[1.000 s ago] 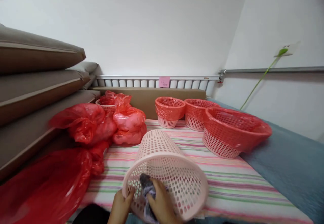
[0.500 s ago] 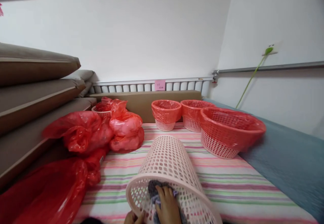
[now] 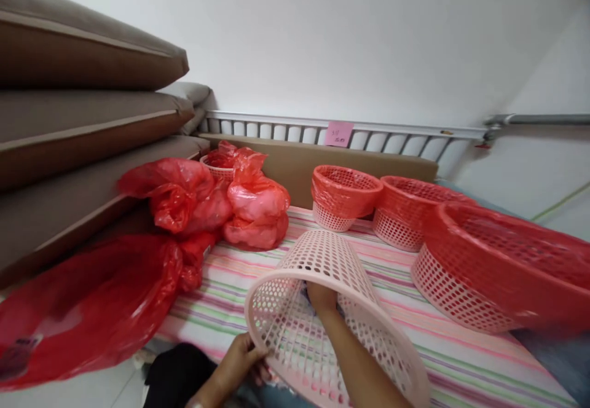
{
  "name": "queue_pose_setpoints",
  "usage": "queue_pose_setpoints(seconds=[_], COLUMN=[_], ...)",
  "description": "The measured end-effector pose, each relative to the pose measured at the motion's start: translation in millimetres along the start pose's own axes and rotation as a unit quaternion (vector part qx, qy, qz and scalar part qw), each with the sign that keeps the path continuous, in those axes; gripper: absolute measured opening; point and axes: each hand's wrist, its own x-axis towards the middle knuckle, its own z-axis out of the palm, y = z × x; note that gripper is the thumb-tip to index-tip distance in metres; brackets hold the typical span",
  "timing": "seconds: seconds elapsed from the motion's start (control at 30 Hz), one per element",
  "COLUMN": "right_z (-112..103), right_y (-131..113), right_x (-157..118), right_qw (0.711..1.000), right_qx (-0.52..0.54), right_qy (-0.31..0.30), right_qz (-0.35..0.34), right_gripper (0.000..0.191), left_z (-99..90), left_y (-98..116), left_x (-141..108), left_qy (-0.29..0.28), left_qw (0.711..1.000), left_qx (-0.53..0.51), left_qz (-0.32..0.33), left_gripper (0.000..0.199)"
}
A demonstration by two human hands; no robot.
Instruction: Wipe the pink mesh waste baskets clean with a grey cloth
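A pale pink perforated basket lies on its side on a striped sheet, its mouth facing me. My left hand grips the basket's rim at the lower left, thumb over the edge. Deep inside the basket is my right hand, its fingers hidden behind the upper rim. A bit of dark bluish cloth shows beside it; the grip on it is not visible.
Three baskets lined with red plastic, a small one, a middle one and a large one, stand at the right. Red bags lie at the left beside stacked cushions. A radiator runs behind.
My right hand has gone deeper into the basket, taking the cloth inward. My left hand is still at the rim, now more in view. The camera view has turned left and down.
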Motion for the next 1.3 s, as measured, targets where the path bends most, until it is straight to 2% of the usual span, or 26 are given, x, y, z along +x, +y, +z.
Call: queue_pose_setpoints(seconds=[0.07,0.13,0.23,0.37,0.47,0.6,0.73,0.9,1.0,1.17,1.23,1.3], right_z=[4.8,9.0,11.3,5.7,-0.4,0.1,11.8,25.7,30.9,33.1,27.8,17.1], right_y=[-5.8,-17.2,-38.2,-54.7,-55.9,-53.1,-46.6,-33.2,-25.4,-26.9,-38.2,-53.9], right_x=[-1.7,-18.1,-71.6,-152.0,-170.4,-141.2,-91.8,-25.8,0.0,14.3,9.1,-9.6], right_qw=[0.999,0.998,0.996,0.989,0.986,0.988,0.986,0.983,0.98,0.978,0.978,0.978], right_qx=[-0.025,-0.047,-0.054,0.004,0.014,-0.032,-0.111,-0.175,-0.19,-0.199,-0.2,-0.202], right_qy=[-0.022,-0.041,-0.065,-0.102,-0.115,-0.106,-0.079,-0.056,-0.053,-0.061,-0.062,-0.047], right_qz=[0.002,0.01,-0.004,-0.111,-0.121,-0.106,-0.092,-0.022,-0.004,0.016,0.026,0.032], right_gripper=[0.039,0.043,0.046,0.045,0.048,0.048,0.048,0.047,0.042,0.044,0.046,0.049], left_z=[-3.2,-4.9,-5.0,-4.3,-3.5,-1.2,1.2,2.8,3.5,4.3,4.5,4.8], left_y=[-4.4,-9.6,-12.9,-11.5,-11.7,-14.3,-16.5,-18.0,-19.7,-22.1,-21.3,-20.0], left_x=[3.8,5.5,4.5,1.4,0.0,-0.2,1.4,2.9,3.8,6.8,6.9,6.0], left_qy=[-0.005,-0.008,-0.003,0.003,0.009,0.018,0.018,0.014,0.012,0.019,0.027,0.038], left_qw=[1.0,1.0,0.999,0.998,0.998,0.997,0.996,0.995,0.995,0.995,0.995,0.995], left_qx=[-0.015,-0.026,-0.036,-0.043,-0.045,-0.051,-0.063,-0.078,-0.083,-0.087,-0.086,-0.08], left_qz=[0.001,0.006,0.018,0.034,0.042,0.052,0.059,0.054,0.049,0.041,0.039,0.041], left_gripper=[0.046,0.044,0.043,0.042,0.043,0.044,0.044,0.04,0.04,0.039,0.039,0.041])
